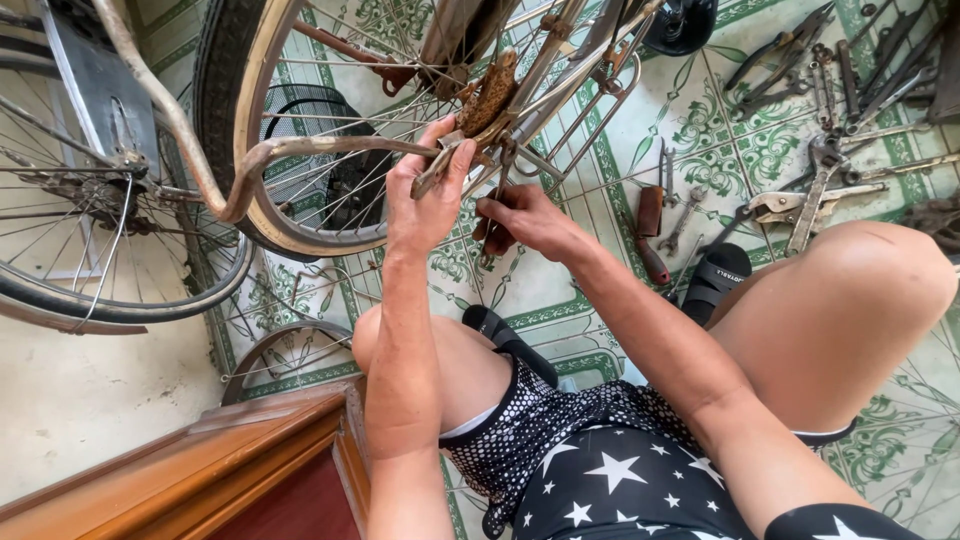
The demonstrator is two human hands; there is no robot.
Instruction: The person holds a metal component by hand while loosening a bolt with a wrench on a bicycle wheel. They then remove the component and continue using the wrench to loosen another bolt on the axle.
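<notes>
Hub, rusty and caked brown, sits at the centre of the wheel and serves as the landmark here. The left hand lies just below it, fingers closed around a rusty flat metal piece that juts from under the hub. The right hand lies below and slightly right of the hub, fingers curled tight on something small and dark; what it is cannot be made out.

Two wheels show: the one bearing the hub, and a second wheel far to the hub's left, cut off by the picture edge. One wire rack lies just right of the hub. One red-handled screwdriver lies on the tiled floor below and right of the hub. Further right, a heap of pliers and wrenches is too tangled to count. Two black sandals peek out beside the knees, both partly hidden by the legs.
</notes>
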